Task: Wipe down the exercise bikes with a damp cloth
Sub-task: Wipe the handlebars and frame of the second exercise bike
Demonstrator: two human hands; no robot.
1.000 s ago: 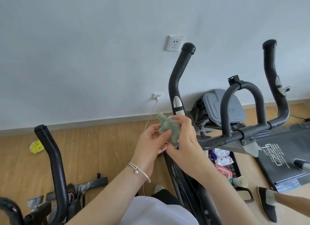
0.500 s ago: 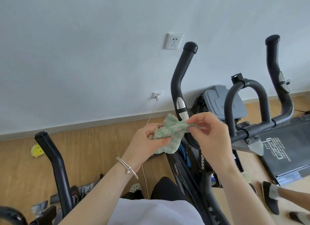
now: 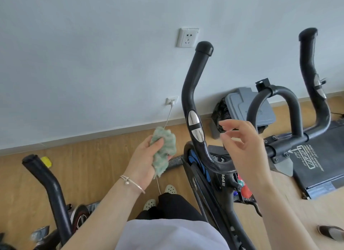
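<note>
Releasing cloth (image 3: 165,148) to left hand (image 3: 146,165), right hand (image 3: 245,147) opens

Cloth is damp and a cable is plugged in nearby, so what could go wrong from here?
The cable runs from the socket past the cloth in the left hand toward the shoes: it might get wet, snagged or tripped on. The bunched cloth may wipe the handlebar patchily.

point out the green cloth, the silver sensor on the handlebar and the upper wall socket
green cloth (image 3: 167,143): head view, on its bunched middle
silver sensor (image 3: 193,119): head view, on the upper silver pad
upper wall socket (image 3: 188,37): head view, on the middle of its faceplate
</note>
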